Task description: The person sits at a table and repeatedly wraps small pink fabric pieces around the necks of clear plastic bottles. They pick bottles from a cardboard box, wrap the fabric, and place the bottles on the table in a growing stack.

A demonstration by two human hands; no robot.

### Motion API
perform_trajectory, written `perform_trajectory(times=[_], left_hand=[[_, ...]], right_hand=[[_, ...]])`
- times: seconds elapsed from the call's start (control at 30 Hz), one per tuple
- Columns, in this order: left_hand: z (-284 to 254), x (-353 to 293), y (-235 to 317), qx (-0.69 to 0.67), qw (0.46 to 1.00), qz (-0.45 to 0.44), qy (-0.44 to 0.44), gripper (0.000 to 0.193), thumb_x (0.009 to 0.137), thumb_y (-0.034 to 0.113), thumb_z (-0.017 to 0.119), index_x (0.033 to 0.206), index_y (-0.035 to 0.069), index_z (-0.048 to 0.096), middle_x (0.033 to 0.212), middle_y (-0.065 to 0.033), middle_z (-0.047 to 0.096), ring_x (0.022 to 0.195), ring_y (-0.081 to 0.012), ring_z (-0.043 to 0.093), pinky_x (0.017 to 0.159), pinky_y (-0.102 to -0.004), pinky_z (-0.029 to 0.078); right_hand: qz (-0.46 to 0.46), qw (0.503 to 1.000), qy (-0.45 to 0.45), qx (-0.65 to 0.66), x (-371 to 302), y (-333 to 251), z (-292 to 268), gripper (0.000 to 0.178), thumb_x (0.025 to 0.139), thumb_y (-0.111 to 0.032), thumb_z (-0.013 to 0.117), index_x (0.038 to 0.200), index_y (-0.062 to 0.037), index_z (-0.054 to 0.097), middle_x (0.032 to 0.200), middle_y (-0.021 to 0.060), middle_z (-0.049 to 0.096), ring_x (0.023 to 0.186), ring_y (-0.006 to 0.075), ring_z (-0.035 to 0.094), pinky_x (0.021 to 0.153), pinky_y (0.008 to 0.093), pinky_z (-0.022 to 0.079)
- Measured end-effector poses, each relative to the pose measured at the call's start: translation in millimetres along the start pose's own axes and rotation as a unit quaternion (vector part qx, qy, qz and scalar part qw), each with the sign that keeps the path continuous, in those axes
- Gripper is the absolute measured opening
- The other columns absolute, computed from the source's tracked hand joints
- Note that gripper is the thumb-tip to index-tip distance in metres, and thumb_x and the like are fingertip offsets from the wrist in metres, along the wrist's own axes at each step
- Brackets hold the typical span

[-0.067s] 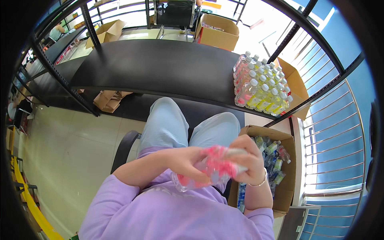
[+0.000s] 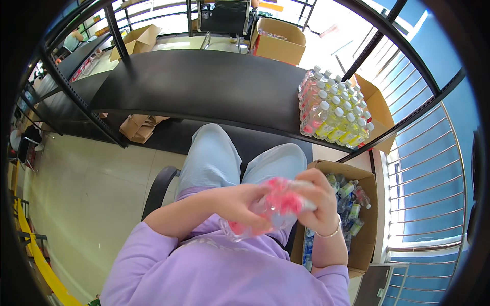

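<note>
A clear plastic bottle with a pink label (image 2: 284, 200) lies tilted across my lap, blurred by motion. My left hand (image 2: 246, 206) is closed around its body from the left, thumb in front. At the bottle's right end, my right hand (image 2: 317, 198) is closed with fingers bent over a pale part; whether that is the cap I cannot make out. The bottle's base pokes out below my left hand, close to my purple top.
On the black table (image 2: 204, 76), bottles with pink and yellow labels (image 2: 334, 109) stand in a tight block at right. An open cardboard box (image 2: 365, 245) of loose bottles sits beside my chair (image 2: 158, 194). Brown paper (image 2: 140, 127) lies under the table; another carton (image 2: 278, 43) stands beyond it.
My right hand has shifted slightly at the bottle's right end, and the bottle has turned a little. My left hand keeps its hold.
</note>
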State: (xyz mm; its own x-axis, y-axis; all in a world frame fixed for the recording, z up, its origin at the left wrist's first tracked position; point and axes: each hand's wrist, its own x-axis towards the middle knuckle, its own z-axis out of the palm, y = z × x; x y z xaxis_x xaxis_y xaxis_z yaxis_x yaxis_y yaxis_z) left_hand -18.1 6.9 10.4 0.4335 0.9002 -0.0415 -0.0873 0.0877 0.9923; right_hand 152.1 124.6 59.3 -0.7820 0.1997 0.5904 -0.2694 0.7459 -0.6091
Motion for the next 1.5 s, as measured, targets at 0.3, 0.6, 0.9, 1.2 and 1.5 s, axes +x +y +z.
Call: perform_trajectory(times=[0.3, 0.6, 0.9, 1.2, 1.5], left_hand=[[-4.6, -12.4, 44.2, 0.366, 0.897, -0.155, 0.194, 0.061, 0.064, 0.039, 0.071, 0.104, 0.001, 0.044, 0.081, -0.0187, 0.059, 0.075, -0.0338, 0.059, 0.066, -0.0370, 0.046], [-15.2, -21.7, 12.0, 0.495, 0.837, 0.085, 0.218, 0.063, 0.060, 0.037, 0.073, 0.102, 0.000, 0.045, 0.074, -0.0154, 0.058, 0.064, -0.0347, 0.058, 0.060, -0.0393, 0.045], [-3.6, -13.4, 5.3, 0.353, 0.860, 0.158, 0.333, 0.057, 0.061, 0.026, 0.075, 0.100, 0.001, 0.042, 0.080, -0.0149, 0.058, 0.068, -0.0315, 0.059, 0.064, -0.0360, 0.047], [-2.7, -14.2, -2.7, 0.194, 0.905, 0.114, 0.362, 0.055, 0.066, 0.022, 0.073, 0.104, 0.004, 0.038, 0.083, -0.0147, 0.058, 0.077, -0.0283, 0.061, 0.068, -0.0339, 0.047], [10.5, -11.1, 10.3, 0.309, 0.887, 0.073, 0.334, 0.064, 0.067, 0.029, 0.071, 0.112, 0.000, 0.035, 0.087, -0.0202, 0.059, 0.077, -0.0348, 0.061, 0.066, -0.0377, 0.048]], right_hand=[[0.232, 0.970, 0.070, 0.027, 12.0, 4.1, 20.7, 0.015, 0.081, -0.008, 0.055, 0.093, -0.0007, 0.058, 0.084, 0.0090, 0.057, 0.070, 0.0169, 0.055, 0.062, 0.0266, 0.044], [0.342, 0.848, 0.185, 0.361, 6.0, 29.6, 25.4, 0.028, 0.093, -0.019, 0.040, 0.110, -0.0011, 0.052, 0.098, 0.0020, 0.055, 0.086, 0.0072, 0.050, 0.076, 0.0221, 0.040], [0.326, 0.769, 0.035, 0.548, -8.1, 36.3, 19.2, 0.036, 0.092, -0.016, 0.039, 0.123, 0.0019, 0.041, 0.108, 0.0080, 0.053, 0.098, 0.0158, 0.051, 0.085, 0.0303, 0.041], [0.226, 0.816, 0.045, 0.530, -13.4, 38.7, 34.6, 0.041, 0.088, -0.010, 0.049, 0.126, -0.0015, 0.039, 0.116, 0.0059, 0.051, 0.104, 0.0147, 0.050, 0.087, 0.0309, 0.040], [0.227, 0.803, 0.056, 0.548, -20.9, 38.2, 44.6, 0.046, 0.084, -0.008, 0.056, 0.126, -0.0032, 0.040, 0.122, 0.0049, 0.049, 0.111, 0.0143, 0.046, 0.094, 0.0312, 0.036]])
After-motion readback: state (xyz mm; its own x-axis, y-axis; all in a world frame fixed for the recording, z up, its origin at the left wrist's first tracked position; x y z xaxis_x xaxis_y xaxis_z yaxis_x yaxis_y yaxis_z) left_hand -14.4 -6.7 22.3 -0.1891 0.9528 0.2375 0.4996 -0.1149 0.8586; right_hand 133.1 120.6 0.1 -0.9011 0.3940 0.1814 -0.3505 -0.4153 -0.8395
